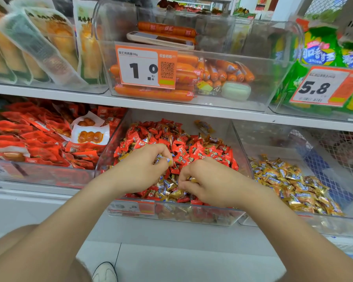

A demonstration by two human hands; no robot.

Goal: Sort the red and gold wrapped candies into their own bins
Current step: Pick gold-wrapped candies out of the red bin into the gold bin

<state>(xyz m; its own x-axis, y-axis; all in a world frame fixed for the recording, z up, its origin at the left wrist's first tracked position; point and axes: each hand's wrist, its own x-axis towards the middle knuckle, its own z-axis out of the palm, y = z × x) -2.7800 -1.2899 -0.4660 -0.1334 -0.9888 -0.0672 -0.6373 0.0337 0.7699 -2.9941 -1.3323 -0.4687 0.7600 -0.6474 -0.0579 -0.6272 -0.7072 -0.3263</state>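
A clear middle bin (240, 147) on the lower shelf holds a heap of red wrapped candies (194, 149) with gold wrapped candies (167, 186) mixed in near its front. The clear bin to its right (351, 212) holds only gold candies (293, 186). Both my hands are down in the middle bin. My left hand (145, 165) has its fingers curled round a few gold candies. My right hand (208, 180) pinches a gold candy at its fingertips, just right of the left hand.
The left bin (39, 174) is full of red snack packets. On the shelf above stand a bin of orange sausages (151, 92) with a phone on top, pale vacuum packs at left and green bags at right. A white shoe (104, 271) is on the floor below.
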